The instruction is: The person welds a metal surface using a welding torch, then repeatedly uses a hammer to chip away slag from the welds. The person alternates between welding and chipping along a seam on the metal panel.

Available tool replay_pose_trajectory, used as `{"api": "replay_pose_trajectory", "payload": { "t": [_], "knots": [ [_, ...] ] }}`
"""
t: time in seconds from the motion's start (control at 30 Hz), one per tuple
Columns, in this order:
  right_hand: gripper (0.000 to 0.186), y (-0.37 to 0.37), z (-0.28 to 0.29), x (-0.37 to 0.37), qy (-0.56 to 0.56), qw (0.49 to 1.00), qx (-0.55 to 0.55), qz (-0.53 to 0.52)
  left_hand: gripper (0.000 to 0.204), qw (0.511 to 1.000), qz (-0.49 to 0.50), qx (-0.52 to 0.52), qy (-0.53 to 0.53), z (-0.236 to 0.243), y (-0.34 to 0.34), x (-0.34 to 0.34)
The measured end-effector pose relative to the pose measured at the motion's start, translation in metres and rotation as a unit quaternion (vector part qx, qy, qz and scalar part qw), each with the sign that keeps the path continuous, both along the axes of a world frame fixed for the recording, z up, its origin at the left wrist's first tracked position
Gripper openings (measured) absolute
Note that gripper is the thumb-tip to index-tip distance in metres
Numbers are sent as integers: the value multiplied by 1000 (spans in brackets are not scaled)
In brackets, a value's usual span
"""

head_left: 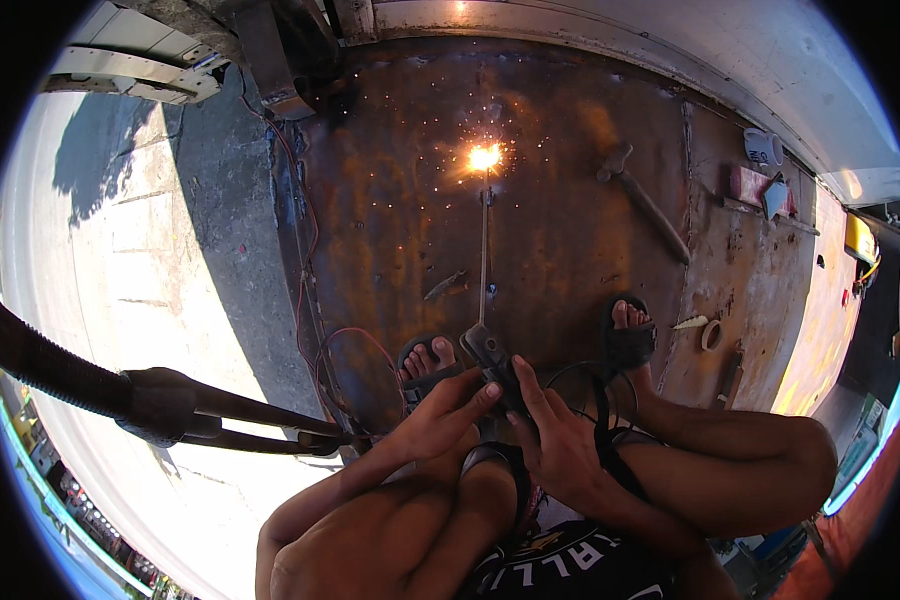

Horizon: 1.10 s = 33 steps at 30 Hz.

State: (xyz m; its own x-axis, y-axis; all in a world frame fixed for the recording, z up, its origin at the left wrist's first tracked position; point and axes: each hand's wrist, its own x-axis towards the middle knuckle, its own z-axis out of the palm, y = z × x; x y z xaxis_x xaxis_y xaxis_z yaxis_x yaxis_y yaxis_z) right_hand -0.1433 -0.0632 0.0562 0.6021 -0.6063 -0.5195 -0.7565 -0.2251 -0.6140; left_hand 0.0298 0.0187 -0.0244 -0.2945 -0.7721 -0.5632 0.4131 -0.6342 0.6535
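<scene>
I crouch over a rusty steel plate (390, 220). My right hand (565, 445) is wrapped round the dark handle of a welding electrode holder (491, 358). My left hand (440, 415) closes on the same holder from the other side, its thumb and fingers against the body. From the holder's jaws a long thin welding rod (484, 255) runs straight away from me. A bright arc (484, 157) burns at its far tip on the plate, and sparks scatter around it. The glare hides the spot where the tip meets the steel.
A hammer (655, 215) lies to the right of the rod. Farther right are a white cup (763, 148), a reddish block (748, 186) and a ring (711, 335). Cables (311, 230) run along the plate's left edge. My sandalled feet (630, 335) flank the holder. A dark pole (160, 408) juts in from the left.
</scene>
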Motion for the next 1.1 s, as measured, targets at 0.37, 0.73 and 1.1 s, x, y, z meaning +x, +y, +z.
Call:
{"api": "replay_pose_trajectory", "payload": {
  "t": [0.37, 0.73, 1.1],
  "knots": [
    [69, -1, -1, 1, 0, 1000, 0, 0, 43, 1000, -3, 8, 1, -2, 1, 0],
    [68, -1, -2, 1, 2, 1000, 2, -2, 43, 1000, -5, 6, -7, -2, 1, 0],
    [68, -2, 0, 1, 5, 1000, -2, -1, 42, 1000, 13, -11, 3, 0, -3, -1]
  ]
}}
